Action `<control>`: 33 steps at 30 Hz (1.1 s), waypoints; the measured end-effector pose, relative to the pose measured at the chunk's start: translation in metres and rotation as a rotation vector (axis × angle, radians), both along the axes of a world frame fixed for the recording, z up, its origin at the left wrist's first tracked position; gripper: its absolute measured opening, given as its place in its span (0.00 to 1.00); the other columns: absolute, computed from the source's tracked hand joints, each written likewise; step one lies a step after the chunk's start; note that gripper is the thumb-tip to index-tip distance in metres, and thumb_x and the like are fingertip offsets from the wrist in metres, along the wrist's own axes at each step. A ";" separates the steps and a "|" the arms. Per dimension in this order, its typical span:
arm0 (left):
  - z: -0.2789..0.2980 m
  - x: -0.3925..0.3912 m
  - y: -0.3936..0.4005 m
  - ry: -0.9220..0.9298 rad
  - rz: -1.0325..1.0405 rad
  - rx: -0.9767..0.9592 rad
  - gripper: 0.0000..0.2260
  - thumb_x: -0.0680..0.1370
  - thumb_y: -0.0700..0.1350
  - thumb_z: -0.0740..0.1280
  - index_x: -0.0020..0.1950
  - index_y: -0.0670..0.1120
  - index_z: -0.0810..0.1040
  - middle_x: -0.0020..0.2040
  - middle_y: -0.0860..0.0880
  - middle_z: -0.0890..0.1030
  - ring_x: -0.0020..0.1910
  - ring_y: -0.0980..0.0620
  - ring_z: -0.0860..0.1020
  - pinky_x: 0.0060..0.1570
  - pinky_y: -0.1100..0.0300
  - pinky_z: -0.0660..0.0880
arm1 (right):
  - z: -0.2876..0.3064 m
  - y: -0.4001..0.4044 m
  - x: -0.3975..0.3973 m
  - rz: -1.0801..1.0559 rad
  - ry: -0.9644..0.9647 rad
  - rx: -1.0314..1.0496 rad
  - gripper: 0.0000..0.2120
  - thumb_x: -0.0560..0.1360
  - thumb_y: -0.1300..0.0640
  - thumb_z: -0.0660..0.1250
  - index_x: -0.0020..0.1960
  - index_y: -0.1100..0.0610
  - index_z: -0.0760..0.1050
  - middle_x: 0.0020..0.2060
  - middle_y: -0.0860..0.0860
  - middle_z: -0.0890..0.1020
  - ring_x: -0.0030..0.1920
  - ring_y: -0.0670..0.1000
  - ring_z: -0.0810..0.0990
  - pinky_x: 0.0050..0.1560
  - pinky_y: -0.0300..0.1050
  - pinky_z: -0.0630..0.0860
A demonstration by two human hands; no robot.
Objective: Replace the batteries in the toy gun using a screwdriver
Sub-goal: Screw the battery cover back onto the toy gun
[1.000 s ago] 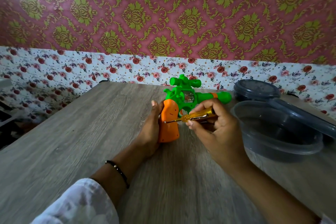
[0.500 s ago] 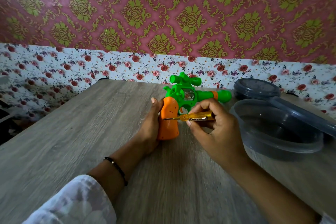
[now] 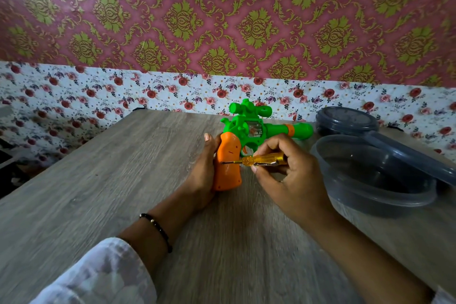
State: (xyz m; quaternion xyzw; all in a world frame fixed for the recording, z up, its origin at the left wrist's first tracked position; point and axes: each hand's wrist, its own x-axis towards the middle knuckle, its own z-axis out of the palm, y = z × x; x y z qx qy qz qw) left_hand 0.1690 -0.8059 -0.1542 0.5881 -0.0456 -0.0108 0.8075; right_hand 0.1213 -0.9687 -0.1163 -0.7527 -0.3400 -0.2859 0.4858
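Observation:
A green toy gun with an orange grip stands upright on the wooden table, barrel pointing right. My left hand holds the orange grip from the left side, thumb up along its back edge. My right hand pinches a small screwdriver with a clear yellow handle. The screwdriver lies level, and its metal tip touches the left part of the orange grip's face. No batteries are in sight.
A grey translucent plastic tub sits at the right, with a lid leaning on its far rim. A second closed round container stands behind it. The papered wall runs close behind the table.
The screwdriver has levelled out from a slight upward tilt, its tip staying on the orange grip. My right hand's fingers shifted a little on the handle. The gun and left hand stayed put.

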 end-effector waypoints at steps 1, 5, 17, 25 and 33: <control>0.000 0.000 0.000 0.003 0.002 0.000 0.28 0.78 0.65 0.43 0.73 0.56 0.65 0.64 0.47 0.78 0.61 0.43 0.77 0.58 0.45 0.74 | 0.000 0.000 0.000 0.006 0.007 -0.011 0.08 0.68 0.63 0.69 0.44 0.55 0.72 0.39 0.49 0.80 0.40 0.46 0.81 0.42 0.41 0.80; 0.000 0.000 0.000 0.021 0.009 -0.020 0.26 0.78 0.65 0.43 0.68 0.56 0.68 0.63 0.45 0.78 0.62 0.40 0.76 0.61 0.41 0.72 | 0.004 0.000 -0.002 0.048 0.026 -0.041 0.08 0.69 0.64 0.67 0.44 0.55 0.71 0.38 0.46 0.76 0.38 0.44 0.78 0.37 0.35 0.75; -0.004 0.004 0.002 0.007 -0.001 -0.014 0.26 0.78 0.65 0.44 0.68 0.56 0.69 0.59 0.41 0.79 0.46 0.46 0.78 0.40 0.57 0.76 | 0.013 -0.012 0.002 -0.292 -0.203 -0.363 0.17 0.76 0.42 0.56 0.41 0.54 0.70 0.28 0.42 0.67 0.26 0.38 0.66 0.25 0.36 0.61; -0.001 0.001 -0.002 0.004 0.006 -0.028 0.28 0.75 0.66 0.49 0.64 0.52 0.73 0.63 0.36 0.76 0.51 0.41 0.76 0.44 0.54 0.75 | 0.017 -0.010 -0.001 -0.089 -0.058 -0.376 0.08 0.76 0.48 0.58 0.48 0.52 0.67 0.31 0.42 0.70 0.29 0.43 0.69 0.28 0.47 0.68; -0.001 -0.002 -0.001 -0.019 0.018 -0.005 0.28 0.72 0.67 0.52 0.62 0.53 0.75 0.61 0.42 0.79 0.62 0.38 0.76 0.64 0.37 0.69 | 0.023 -0.004 -0.014 -0.311 -0.246 -0.500 0.18 0.77 0.41 0.53 0.50 0.55 0.68 0.36 0.45 0.73 0.28 0.46 0.71 0.25 0.41 0.67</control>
